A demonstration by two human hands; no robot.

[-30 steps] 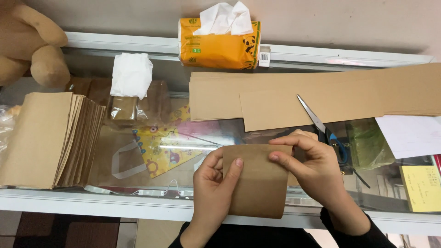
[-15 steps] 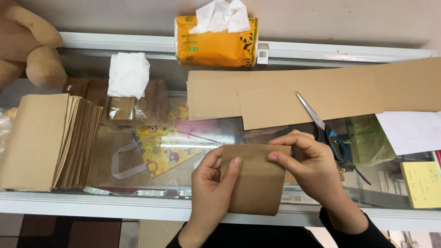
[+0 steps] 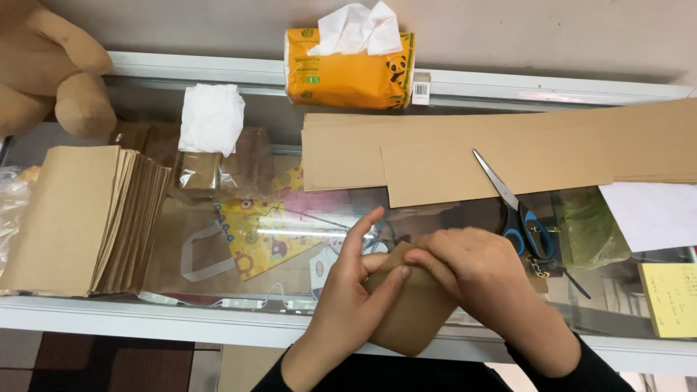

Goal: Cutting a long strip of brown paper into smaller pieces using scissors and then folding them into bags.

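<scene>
A small brown paper piece [image 3: 410,316] lies folded at the front edge of a glass counter [image 3: 218,218]. My left hand [image 3: 347,297] grips its left side, with the index finger raised. My right hand [image 3: 483,279] covers its top, fingers pressing the upper fold. Both hands touch each other over the paper. Most of the paper's top is hidden under my fingers.
A stack of folded brown paper bags [image 3: 80,218] sits at the left. Long brown paper sheets [image 3: 508,156] lie behind, with blue-handled scissors [image 3: 517,210] on them. An orange tissue pack [image 3: 348,65], a crumpled tissue [image 3: 210,116], a plush toy [image 3: 51,72] and yellow notes [image 3: 668,299] surround them.
The brown paper's top has been folded down, so it looks shorter. My right hand moved over its top and my left index finger lifted.
</scene>
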